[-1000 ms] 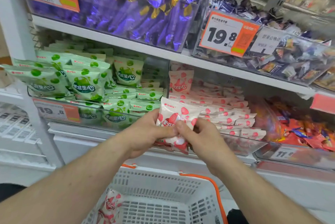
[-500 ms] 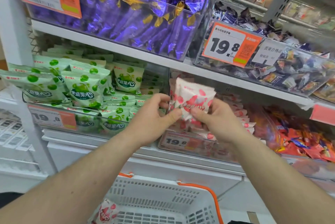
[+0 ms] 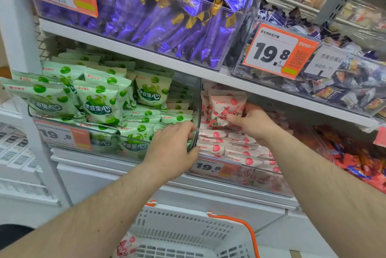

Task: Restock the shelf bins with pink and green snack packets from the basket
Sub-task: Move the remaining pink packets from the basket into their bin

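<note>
At far left the green packets stand heaped in the green bin, several leaning over its front wall. The left hand rests on that bin's right front corner, fingers curled over the clear rim, gripping it and holding no packet. Just right of it the pink bin holds flat rows of pink packets. The right hand reaches in above those rows and pinches one pink packet by its lower right edge, holding it upright against others standing at the back. Below, the basket shows one more pink pack at its left wall.

Risks: held only by one edge, the packet will likely tip forward and slide down over the rows once let go, unless it is leaned properly against those behind. The green heap looks top-heavy, so a tug or nudge on that bin's rim could spill front packets to the floor.

Hard to make out: the right fingertips are partly behind the packet. The back of the pink bin is in shadow under the shelf, so its free room is unclear. Most of the basket is cut off by the frame, so how much stock remains cannot be told.
</note>
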The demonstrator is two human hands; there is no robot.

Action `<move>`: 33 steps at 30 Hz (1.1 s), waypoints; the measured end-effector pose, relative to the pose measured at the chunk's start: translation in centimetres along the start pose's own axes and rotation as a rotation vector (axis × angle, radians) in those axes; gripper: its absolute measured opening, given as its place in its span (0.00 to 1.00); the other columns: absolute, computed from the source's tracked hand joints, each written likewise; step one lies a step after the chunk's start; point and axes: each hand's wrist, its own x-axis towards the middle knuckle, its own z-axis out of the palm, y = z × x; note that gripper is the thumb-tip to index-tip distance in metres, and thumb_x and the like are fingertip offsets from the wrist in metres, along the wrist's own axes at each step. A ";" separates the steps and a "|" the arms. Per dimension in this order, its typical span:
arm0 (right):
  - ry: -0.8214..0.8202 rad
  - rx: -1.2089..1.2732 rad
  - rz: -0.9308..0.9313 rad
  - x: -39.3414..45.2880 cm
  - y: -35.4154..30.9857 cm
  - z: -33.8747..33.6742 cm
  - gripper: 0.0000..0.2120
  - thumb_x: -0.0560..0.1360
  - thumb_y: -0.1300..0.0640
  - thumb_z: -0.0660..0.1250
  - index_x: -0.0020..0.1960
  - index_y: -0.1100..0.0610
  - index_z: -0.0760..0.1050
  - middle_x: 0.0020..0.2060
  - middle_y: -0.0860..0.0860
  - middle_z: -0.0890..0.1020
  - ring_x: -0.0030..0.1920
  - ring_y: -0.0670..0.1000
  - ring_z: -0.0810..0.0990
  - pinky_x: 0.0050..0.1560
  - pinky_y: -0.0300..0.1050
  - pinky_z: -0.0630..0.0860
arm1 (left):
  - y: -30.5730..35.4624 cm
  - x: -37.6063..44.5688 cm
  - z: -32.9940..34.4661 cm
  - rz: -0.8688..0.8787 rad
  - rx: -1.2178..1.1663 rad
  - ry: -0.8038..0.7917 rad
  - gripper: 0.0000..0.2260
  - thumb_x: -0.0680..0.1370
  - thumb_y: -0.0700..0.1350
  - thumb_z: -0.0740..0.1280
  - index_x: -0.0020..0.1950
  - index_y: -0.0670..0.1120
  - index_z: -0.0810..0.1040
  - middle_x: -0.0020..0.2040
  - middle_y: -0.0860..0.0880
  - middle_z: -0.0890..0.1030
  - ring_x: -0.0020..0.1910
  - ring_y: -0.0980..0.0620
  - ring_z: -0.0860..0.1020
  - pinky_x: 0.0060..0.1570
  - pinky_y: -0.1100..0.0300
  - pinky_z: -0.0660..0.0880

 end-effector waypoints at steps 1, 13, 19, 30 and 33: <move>0.004 -0.004 0.004 0.2 0.1 0.1 0.14 0.76 0.61 0.71 0.60 0.54 0.76 0.51 0.48 0.83 0.53 0.49 0.81 0.59 0.47 0.75 | 0.0 0.0 0.0 0.000 -0.001 0.000 0.18 0.75 0.53 0.69 0.64 0.53 0.70 0.50 0.61 0.73 0.56 0.55 0.74 0.59 0.54 0.69; 0.036 -0.070 0.024 1.2 0.1 2.7 0.17 0.69 0.54 0.78 0.54 0.51 0.76 0.50 0.48 0.84 0.51 0.51 0.83 0.57 0.52 0.79 | 0.0 0.2 0.1 -0.025 -0.039 0.007 0.17 0.75 0.51 0.70 0.61 0.54 0.71 0.47 0.61 0.72 0.49 0.57 0.71 0.55 0.55 0.70; 0.119 -0.160 0.074 0.8 0.7 2.7 0.14 0.71 0.50 0.75 0.54 0.54 0.81 0.45 0.48 0.85 0.48 0.51 0.83 0.54 0.54 0.81 | 0.0 0.2 0.1 -0.021 -0.036 0.002 0.15 0.74 0.51 0.70 0.59 0.54 0.71 0.47 0.60 0.73 0.49 0.56 0.73 0.52 0.55 0.71; 0.559 -0.383 -0.254 -3.4 0.6 4.6 0.20 0.66 0.49 0.72 0.54 0.58 0.77 0.49 0.55 0.78 0.51 0.54 0.76 0.52 0.45 0.73 | -0.7 -2.1 0.1 0.291 -0.042 0.109 0.08 0.70 0.45 0.66 0.48 0.49 0.78 0.37 0.57 0.74 0.37 0.55 0.72 0.37 0.60 0.69; 0.641 -0.243 -0.810 -8.6 1.2 8.0 0.06 0.69 0.64 0.69 0.46 0.63 0.78 0.41 0.57 0.76 0.44 0.52 0.73 0.46 0.40 0.67 | -3.0 -4.6 1.1 0.167 0.033 -0.299 0.08 0.73 0.46 0.66 0.52 0.51 0.78 0.41 0.54 0.80 0.42 0.52 0.76 0.41 0.58 0.72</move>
